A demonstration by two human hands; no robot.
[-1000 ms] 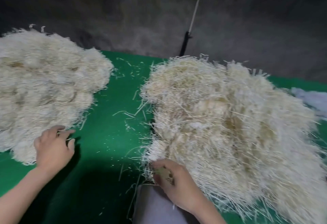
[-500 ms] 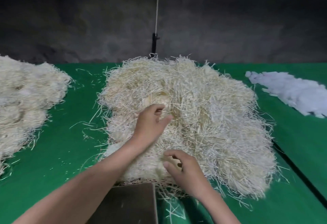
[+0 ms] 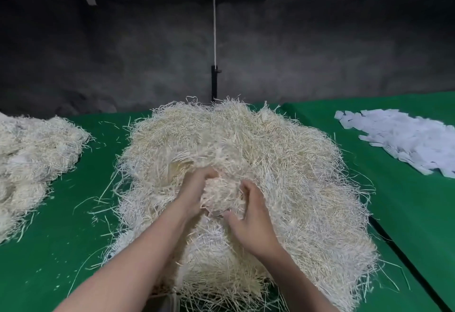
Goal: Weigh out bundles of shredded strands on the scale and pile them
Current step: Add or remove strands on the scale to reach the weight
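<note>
Views: one only, the wide-angle camera worn on your head.
Position: above the near edge of the green worktop [image 3: 73, 250], over your own forearms.
Facing: forward and down, toward the dark wall [image 3: 320, 53] behind the worktop.
Nearness: close; the heap of strands [image 3: 283, 164] fills the middle, with your left hand [image 3: 197, 188] and right hand [image 3: 251, 215] just below centre.

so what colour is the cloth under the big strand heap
Green, a plain cloth with no pattern, seen best in the head view.
</note>
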